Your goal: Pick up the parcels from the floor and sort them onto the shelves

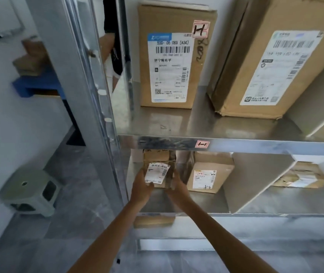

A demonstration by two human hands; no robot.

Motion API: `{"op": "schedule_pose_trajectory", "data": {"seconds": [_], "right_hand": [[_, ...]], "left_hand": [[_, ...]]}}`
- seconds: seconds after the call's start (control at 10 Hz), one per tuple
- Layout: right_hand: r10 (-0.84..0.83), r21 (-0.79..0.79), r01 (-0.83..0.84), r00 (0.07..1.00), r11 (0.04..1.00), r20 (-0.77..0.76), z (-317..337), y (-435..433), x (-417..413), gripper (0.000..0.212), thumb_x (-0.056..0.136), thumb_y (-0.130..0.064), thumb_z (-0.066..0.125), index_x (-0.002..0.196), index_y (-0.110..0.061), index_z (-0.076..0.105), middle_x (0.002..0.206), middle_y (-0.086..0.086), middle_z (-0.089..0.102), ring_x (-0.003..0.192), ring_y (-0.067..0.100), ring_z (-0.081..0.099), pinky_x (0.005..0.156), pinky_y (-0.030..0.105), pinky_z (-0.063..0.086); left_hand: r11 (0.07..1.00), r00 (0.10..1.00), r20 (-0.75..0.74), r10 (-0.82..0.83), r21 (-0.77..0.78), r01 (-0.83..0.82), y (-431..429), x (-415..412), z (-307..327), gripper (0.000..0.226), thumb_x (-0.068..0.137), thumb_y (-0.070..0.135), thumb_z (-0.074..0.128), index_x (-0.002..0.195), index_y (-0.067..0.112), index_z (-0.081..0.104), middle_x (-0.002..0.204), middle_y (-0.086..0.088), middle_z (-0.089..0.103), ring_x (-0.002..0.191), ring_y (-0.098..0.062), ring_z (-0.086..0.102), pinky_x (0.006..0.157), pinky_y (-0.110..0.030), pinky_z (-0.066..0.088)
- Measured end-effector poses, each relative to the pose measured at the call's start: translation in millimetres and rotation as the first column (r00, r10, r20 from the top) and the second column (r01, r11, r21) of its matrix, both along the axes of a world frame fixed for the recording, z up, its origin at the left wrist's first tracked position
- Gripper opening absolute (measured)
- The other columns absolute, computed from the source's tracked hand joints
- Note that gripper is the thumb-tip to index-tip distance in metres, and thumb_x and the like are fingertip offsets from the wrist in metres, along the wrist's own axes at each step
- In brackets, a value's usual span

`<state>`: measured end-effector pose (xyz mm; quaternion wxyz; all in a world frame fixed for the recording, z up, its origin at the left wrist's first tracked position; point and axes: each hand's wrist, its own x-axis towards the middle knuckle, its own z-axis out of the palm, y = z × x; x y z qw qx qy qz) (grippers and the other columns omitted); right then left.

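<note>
- Hands: left hand and right hand both reaching into the lower shelf, squeezing a small parcel between them.
- Gripping it from opposite sides, fingers curling round its edges, with the white label facing the camera.
- Sitting in the leftmost bay, just beside the steel upright (can't tell whether it's resting on the metal or hanging just above it, the bottom edge hiding behind the hands).
- Standing to its right in the same bay: brown box with a yellow-striped label, near the right hand but not touching it.
- Slanting past that: grey divider, with a crumpled parcel lying in the next bay over.
- Standing on the upper shelf: tall box wearing a pink "H" sticker, plus a bigger box beside it, apart.
- Sticking to that shelf's front edge: small pink tag.
- Peeking out under the lower shelf: one more flat box.
- Sitting off to the left on the grey floor: green stool, and further back a blue platform carrying some brown boxes (pretty blurry).
</note>
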<state>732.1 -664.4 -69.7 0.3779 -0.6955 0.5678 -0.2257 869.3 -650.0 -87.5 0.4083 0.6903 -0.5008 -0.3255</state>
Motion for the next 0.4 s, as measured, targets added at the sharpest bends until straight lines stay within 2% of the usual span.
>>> {"op": "schedule_pose_trajectory", "data": {"seconds": [0.1, 0.2, 0.3, 0.4], "right_hand": [[-0.021, 0.067, 0.021, 1.000, 0.998, -0.003, 7.2, 8.0, 0.4, 0.067, 0.093, -0.008, 0.049, 0.149, -0.020, 0.013, 0.145, 0.007, 0.043, 0.126, 0.027, 0.050, 0.100, 0.040, 0.047], [-0.038, 0.092, 0.033, 0.998, 0.995, 0.050, 14.6, 28.5, -8.2, 0.048, 0.094, -0.012, 0.044, 0.140, -0.020, 0.035, 0.137, 0.006, 0.052, 0.120, 0.021, 0.053, 0.091, 0.021, 0.045], [-0.026, 0.065, 0.025, 0.999, 0.998, 0.025, 45.3, 58.8, -29.8, 0.032, 0.093, -0.005, 0.045, 0.120, -0.016, 0.059, 0.115, -0.002, 0.064, 0.108, 0.015, 0.061, 0.073, 0.000, 0.040], [0.055, -0.066, -0.047, 0.990, 0.997, 0.128, 98.5, 98.3, -58.3, 0.034, 0.092, 0.002, 0.046, 0.108, -0.021, 0.064, 0.097, -0.009, 0.069, 0.094, 0.007, 0.064, 0.083, 0.015, 0.047]], "left_hand": [[1.000, 1.000, -0.008, -0.025, -0.005, 0.025, 0.6, 0.2, -3.5, 0.052, 0.081, -0.003, 0.056, 0.130, 0.011, 0.047, 0.125, -0.009, 0.059, 0.112, -0.021, 0.058, 0.083, -0.015, 0.043], [0.999, 0.999, -0.027, -0.032, -0.001, 0.032, 1.8, 1.4, -10.8, 0.044, 0.084, 0.003, 0.057, 0.126, 0.013, 0.050, 0.122, -0.009, 0.060, 0.108, -0.021, 0.061, 0.077, -0.015, 0.046], [0.999, 0.997, 0.057, -0.046, 0.023, 0.045, 10.1, -1.0, -11.4, 0.036, 0.086, 0.008, 0.058, 0.121, 0.014, 0.052, 0.119, -0.008, 0.062, 0.107, -0.021, 0.061, 0.070, -0.008, 0.046], [0.973, 0.968, 0.211, -0.135, 0.210, 0.090, 16.2, -0.1, -7.6, 0.050, 0.087, 0.018, 0.057, 0.133, 0.008, 0.040, 0.135, -0.015, 0.045, 0.122, -0.027, 0.047, 0.097, -0.030, 0.047]]}}
